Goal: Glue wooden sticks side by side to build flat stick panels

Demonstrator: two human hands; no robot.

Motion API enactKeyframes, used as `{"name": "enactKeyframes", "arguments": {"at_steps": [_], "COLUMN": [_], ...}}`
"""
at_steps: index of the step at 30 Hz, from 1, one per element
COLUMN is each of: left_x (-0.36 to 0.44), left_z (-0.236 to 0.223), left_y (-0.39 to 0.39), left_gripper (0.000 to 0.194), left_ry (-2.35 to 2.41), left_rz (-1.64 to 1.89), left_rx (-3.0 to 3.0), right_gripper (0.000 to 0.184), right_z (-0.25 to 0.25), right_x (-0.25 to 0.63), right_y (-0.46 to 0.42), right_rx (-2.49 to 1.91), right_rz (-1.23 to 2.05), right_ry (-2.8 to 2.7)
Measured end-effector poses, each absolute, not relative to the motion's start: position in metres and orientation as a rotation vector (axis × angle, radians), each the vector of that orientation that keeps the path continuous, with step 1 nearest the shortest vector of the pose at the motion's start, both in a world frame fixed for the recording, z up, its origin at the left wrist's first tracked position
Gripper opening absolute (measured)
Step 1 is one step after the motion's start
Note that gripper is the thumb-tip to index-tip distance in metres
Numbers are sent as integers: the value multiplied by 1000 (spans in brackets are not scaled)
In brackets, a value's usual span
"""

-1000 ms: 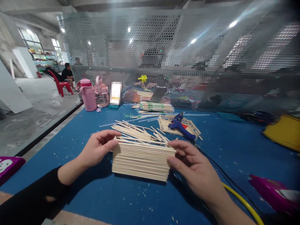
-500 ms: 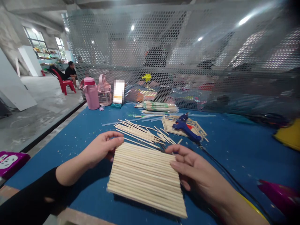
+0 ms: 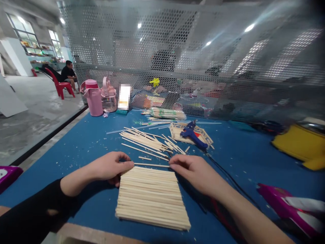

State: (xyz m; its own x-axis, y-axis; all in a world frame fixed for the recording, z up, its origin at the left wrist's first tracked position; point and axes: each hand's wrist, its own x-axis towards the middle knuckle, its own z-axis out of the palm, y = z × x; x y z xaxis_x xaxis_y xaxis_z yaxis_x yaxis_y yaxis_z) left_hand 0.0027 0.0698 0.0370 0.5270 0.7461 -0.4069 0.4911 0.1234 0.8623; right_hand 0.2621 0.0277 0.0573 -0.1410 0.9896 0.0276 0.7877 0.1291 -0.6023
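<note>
A flat panel of pale wooden sticks (image 3: 152,196), laid side by side, sits on the blue table in front of me. My left hand (image 3: 113,166) is closed on the panel's far left corner, thumb on top and fingers partly hidden behind. A single wooden stick (image 3: 152,165) runs along the panel's far edge between both hands. My right hand (image 3: 194,172) pinches its right end between thumb and fingers. Just beyond lie loose sticks (image 3: 142,139) in a spread pile. A blue glue gun (image 3: 193,135) rests on a small stick-built frame (image 3: 176,130).
A pink flask (image 3: 93,100) and a clear pink bottle (image 3: 109,98) stand at the back left. Bagged sticks (image 3: 167,113) lie before the perforated metal screen (image 3: 127,51). A cable (image 3: 228,173) crosses the right side. A person (image 3: 68,73) sits far left.
The panel has been lowered from a tilted hold to lie flatter on the table. My right hand has left its right edge and now pinches a single stick at the far edge.
</note>
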Motion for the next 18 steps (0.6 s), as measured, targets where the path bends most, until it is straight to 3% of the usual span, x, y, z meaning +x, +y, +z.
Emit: {"name": "enactKeyframes", "arguments": {"at_steps": [6, 18], "left_x": [3, 0], "left_z": [28, 23], "left_y": [75, 84], "left_gripper": [44, 49], "left_ry": [1073, 1080], "left_rz": [426, 629], "left_rx": [1585, 1528], "right_gripper": [17, 14], "right_z": [60, 57], "right_x": [249, 249], "right_y": [62, 65], "right_rx": [-1680, -1598], "right_rz": [544, 605], "right_ry": [-2555, -2489]}}
